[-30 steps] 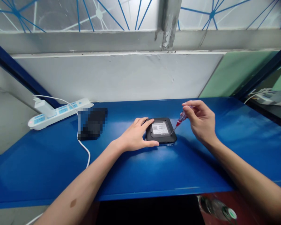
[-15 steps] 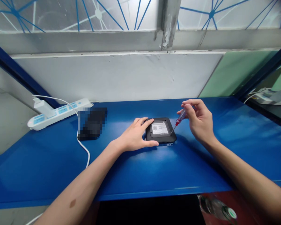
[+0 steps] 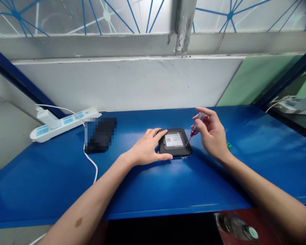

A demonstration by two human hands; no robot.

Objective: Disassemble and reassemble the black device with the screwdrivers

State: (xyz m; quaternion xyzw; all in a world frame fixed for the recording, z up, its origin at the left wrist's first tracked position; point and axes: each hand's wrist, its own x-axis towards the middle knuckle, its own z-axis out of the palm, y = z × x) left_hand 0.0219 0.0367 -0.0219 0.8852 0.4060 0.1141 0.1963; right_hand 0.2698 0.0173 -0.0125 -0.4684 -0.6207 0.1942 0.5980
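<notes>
A flat black square device (image 3: 163, 148) with a white label (image 3: 173, 140) on its upper face lies on the blue table. My left hand (image 3: 149, 146) grips it by its left side, fingers over the far edge and thumb along the near one. In my right hand (image 3: 211, 132) is a screwdriver (image 3: 193, 131) with a clear handle and a red collar. It leans to the right, its tip at the device's near right corner. Whether the tip sits in a screw is too small to make out.
A white power strip (image 3: 66, 120) with a plugged-in adapter stands at the back left, its white cable (image 3: 93, 163) running forward. Beside it lies a blurred-out black object (image 3: 102, 134). A small green item (image 3: 228, 145) shows behind my right wrist. Below the table edge is a plastic bottle (image 3: 237, 227).
My right hand has shifted slightly left and the screwdriver stands more upright, its tip in the same place. The small green item has come into sight. My left hand and the device stay put.
</notes>
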